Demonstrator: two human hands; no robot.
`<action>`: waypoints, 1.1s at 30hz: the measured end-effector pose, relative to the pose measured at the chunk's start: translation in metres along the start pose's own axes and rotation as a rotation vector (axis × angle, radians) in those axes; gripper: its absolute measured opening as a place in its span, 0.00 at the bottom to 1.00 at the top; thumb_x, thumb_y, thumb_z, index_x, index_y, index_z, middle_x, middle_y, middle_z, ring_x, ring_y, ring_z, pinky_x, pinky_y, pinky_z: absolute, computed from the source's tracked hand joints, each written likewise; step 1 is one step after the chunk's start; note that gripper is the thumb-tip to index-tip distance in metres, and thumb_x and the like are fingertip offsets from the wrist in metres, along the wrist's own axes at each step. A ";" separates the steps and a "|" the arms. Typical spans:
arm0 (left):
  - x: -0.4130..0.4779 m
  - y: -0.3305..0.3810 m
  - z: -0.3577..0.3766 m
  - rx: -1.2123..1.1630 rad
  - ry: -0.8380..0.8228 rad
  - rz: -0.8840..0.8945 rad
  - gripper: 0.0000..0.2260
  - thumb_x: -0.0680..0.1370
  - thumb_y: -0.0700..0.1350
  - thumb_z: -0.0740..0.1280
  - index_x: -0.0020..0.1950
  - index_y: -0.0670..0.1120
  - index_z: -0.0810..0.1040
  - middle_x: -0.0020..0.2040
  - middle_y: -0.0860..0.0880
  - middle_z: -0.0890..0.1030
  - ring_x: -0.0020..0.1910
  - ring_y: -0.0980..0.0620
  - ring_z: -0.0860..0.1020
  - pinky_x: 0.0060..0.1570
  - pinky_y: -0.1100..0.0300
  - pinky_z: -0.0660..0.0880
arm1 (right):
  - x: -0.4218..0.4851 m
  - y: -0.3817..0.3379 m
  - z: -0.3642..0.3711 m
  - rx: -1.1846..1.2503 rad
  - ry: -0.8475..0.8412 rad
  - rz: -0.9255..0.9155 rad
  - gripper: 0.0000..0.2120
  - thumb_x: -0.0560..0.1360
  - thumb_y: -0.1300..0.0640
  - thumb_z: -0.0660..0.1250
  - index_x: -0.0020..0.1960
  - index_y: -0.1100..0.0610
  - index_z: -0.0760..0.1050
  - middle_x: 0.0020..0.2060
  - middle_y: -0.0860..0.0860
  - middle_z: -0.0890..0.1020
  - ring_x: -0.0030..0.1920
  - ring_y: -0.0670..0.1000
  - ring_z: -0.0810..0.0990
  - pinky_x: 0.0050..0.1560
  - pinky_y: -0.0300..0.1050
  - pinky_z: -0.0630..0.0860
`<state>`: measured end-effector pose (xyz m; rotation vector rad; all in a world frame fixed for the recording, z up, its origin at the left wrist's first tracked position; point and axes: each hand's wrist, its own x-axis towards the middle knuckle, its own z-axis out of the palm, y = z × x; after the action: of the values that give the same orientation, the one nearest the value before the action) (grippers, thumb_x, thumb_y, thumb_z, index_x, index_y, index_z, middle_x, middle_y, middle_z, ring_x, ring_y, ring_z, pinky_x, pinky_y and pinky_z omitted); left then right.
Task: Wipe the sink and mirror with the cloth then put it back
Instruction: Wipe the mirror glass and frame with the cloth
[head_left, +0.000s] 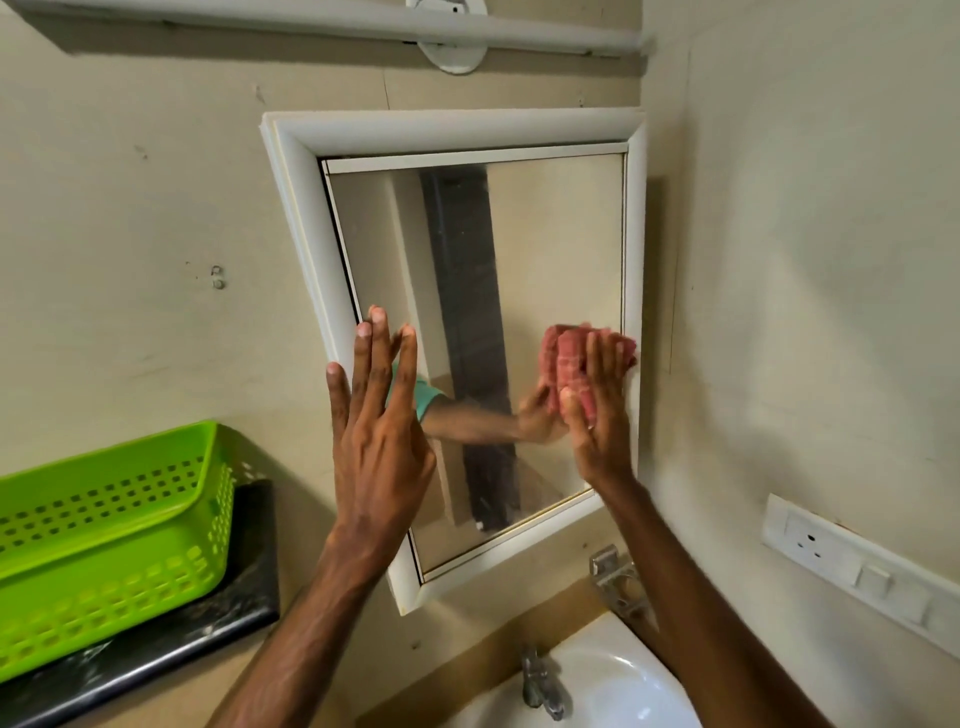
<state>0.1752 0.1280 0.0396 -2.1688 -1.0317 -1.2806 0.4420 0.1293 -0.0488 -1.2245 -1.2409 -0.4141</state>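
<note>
A white-framed mirror (561, 249) hangs on the beige wall. My right hand (597, 415) presses a bunched red checked cloth (574, 364) against the glass near the mirror's right edge, about halfway down. My left hand (382, 415) is flat, fingers spread, resting on the mirror's left frame and glass. The white sink (618, 680) with its chrome tap (540, 686) lies below, at the bottom of the view. The glass reflects an arm and the cloth.
A green perforated plastic basket (104, 530) sits on a dark shelf (156, 660) at lower left. A metal holder (618, 582) is fixed under the mirror. A switch and socket plate (857, 561) is on the right wall. A tube light (363, 26) runs above.
</note>
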 end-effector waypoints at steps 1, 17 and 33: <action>-0.001 -0.001 0.000 -0.008 0.006 0.007 0.39 0.73 0.32 0.66 0.82 0.44 0.52 0.82 0.42 0.47 0.81 0.45 0.46 0.79 0.44 0.42 | 0.010 0.006 -0.005 0.007 0.053 0.023 0.36 0.83 0.55 0.59 0.83 0.42 0.44 0.84 0.47 0.48 0.84 0.55 0.46 0.80 0.69 0.53; -0.001 -0.008 0.006 -0.037 0.035 0.041 0.34 0.77 0.34 0.63 0.81 0.41 0.55 0.81 0.41 0.50 0.81 0.42 0.49 0.78 0.42 0.46 | 0.001 0.016 -0.003 0.122 0.072 0.158 0.32 0.84 0.53 0.59 0.84 0.48 0.48 0.84 0.45 0.50 0.84 0.50 0.47 0.82 0.65 0.49; -0.007 -0.019 0.004 -0.229 0.071 0.074 0.27 0.80 0.35 0.58 0.79 0.39 0.59 0.81 0.41 0.54 0.81 0.46 0.49 0.79 0.43 0.51 | -0.078 0.048 0.021 0.085 0.122 0.374 0.33 0.82 0.33 0.54 0.82 0.35 0.43 0.84 0.47 0.51 0.84 0.54 0.51 0.79 0.68 0.55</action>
<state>0.1609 0.1398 0.0317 -2.2855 -0.8028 -1.4920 0.4432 0.1370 -0.1427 -1.3041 -0.8915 -0.1565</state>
